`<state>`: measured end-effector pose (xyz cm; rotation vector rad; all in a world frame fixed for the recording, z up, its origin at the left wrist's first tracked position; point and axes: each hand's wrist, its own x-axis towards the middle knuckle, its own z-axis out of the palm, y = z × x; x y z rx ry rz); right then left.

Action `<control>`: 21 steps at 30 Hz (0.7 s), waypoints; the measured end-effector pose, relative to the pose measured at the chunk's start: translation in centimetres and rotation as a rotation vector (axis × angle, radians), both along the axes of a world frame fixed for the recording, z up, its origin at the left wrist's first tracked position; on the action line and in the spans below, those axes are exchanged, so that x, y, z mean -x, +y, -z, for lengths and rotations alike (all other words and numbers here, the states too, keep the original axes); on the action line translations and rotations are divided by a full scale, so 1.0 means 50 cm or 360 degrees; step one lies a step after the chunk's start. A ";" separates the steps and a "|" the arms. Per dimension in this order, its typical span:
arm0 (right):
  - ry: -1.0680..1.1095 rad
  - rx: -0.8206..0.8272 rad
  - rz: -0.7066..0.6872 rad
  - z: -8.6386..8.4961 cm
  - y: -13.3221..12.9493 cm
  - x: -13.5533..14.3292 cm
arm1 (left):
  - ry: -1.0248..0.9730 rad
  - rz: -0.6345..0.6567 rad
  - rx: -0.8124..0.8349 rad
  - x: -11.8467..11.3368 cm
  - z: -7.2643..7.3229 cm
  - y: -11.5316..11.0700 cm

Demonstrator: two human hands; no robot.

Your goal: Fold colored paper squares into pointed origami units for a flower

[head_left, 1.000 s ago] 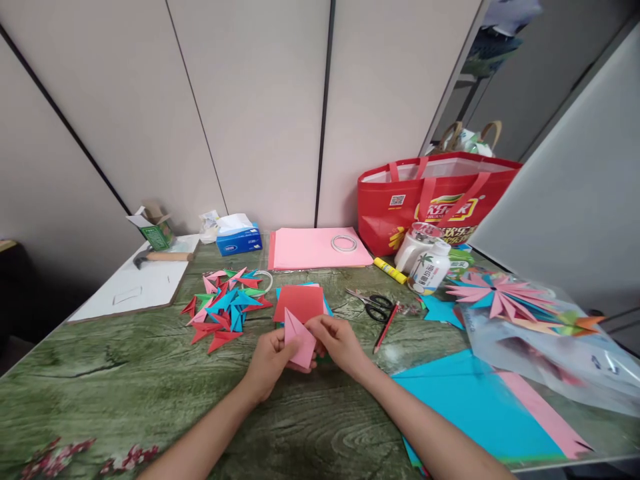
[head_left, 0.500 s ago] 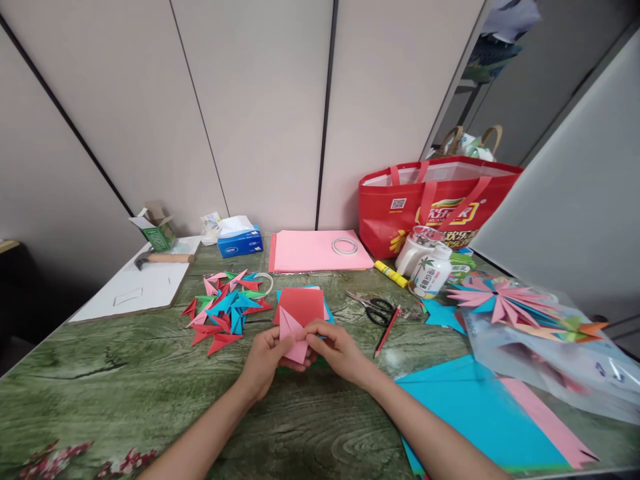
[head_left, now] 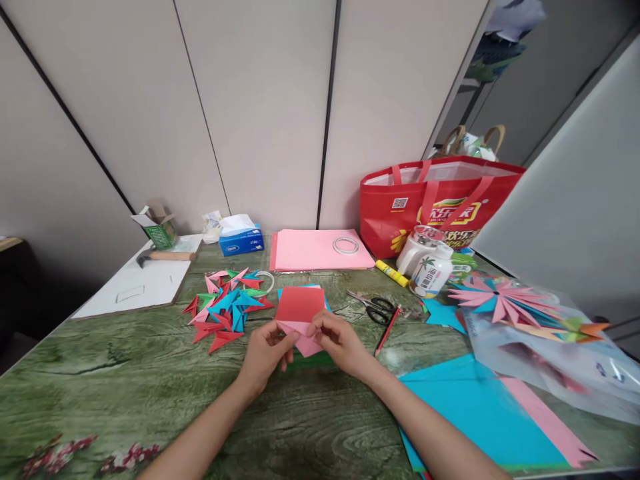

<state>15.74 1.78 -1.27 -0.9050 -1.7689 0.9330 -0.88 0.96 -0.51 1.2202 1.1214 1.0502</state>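
Pink paper [head_left: 308, 346] has turned, between left fingers [head_left: 286, 344] and right fingers [head_left: 324, 325].

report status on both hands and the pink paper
Left hand, right hand: both holding pink paper. Folded, tip pointing toward person. Red square just beyond, nothing blocking.

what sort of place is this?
Likely a papercraft spot: a wood-patterned table against a panelled wall, with a pile of folded paper pieces, scissors and a yellow glue stick.
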 end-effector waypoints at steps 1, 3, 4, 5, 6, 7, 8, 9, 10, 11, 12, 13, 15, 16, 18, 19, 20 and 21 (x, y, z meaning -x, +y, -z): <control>0.0004 -0.0001 0.0007 -0.001 -0.002 0.000 | -0.0062 0.0005 0.0025 -0.001 0.001 -0.001; 0.0027 0.0008 0.0042 -0.002 -0.004 0.002 | -0.0210 0.0024 0.0086 -0.003 0.001 -0.005; 0.0053 0.0018 0.0066 -0.001 -0.004 0.002 | -0.0263 0.0039 0.0114 -0.004 0.001 -0.007; 0.0091 0.0036 0.0087 0.001 -0.003 0.003 | -0.0289 0.0057 0.0137 -0.005 0.000 -0.008; 0.0137 0.0061 0.0105 0.004 -0.002 0.003 | -0.0285 0.0085 0.0150 -0.006 -0.001 -0.010; 0.0183 0.0092 0.0119 0.006 0.000 0.002 | -0.0253 0.0119 0.0149 -0.006 -0.003 -0.010; 0.0215 0.0123 0.0131 0.007 0.002 0.001 | -0.0199 0.0152 0.0130 -0.006 -0.005 -0.010; 0.0221 0.0144 0.0139 0.008 0.003 0.000 | -0.0132 0.0180 0.0095 -0.005 -0.007 -0.009; 0.0198 0.0148 0.0138 0.007 0.004 -0.002 | -0.0067 0.0189 0.0043 -0.005 -0.009 -0.008; 0.0154 0.0132 0.0122 0.005 0.004 -0.003 | -0.0005 0.0175 -0.0017 -0.004 -0.011 -0.007; 0.0100 0.0099 0.0089 0.003 0.003 -0.004 | 0.0059 0.0142 -0.0080 -0.004 -0.012 -0.006; 0.0051 0.0063 0.0042 0.001 0.002 -0.003 | 0.0121 0.0096 -0.0140 -0.003 -0.012 -0.005; 0.0045 0.0032 -0.0024 -0.001 -0.002 0.000 | 0.0216 0.0036 -0.0209 -0.004 -0.011 -0.005; 0.0104 0.0058 -0.0029 -0.001 -0.004 0.002 | 0.0241 0.0022 -0.0213 -0.004 -0.010 -0.005; 0.0304 0.0174 0.0021 0.003 -0.006 0.009 | 0.0232 -0.0003 -0.0202 -0.006 -0.007 -0.007; 0.0397 0.0232 0.0060 0.006 -0.006 0.013 | 0.0203 -0.0021 -0.0197 -0.007 -0.005 -0.008; 0.0456 0.0275 0.0095 0.009 -0.006 0.016 | 0.0174 -0.0036 -0.0195 -0.008 -0.004 -0.009; 0.0473 0.0302 0.0122 0.012 -0.007 0.018 | 0.0149 -0.0046 -0.0196 -0.009 -0.002 -0.010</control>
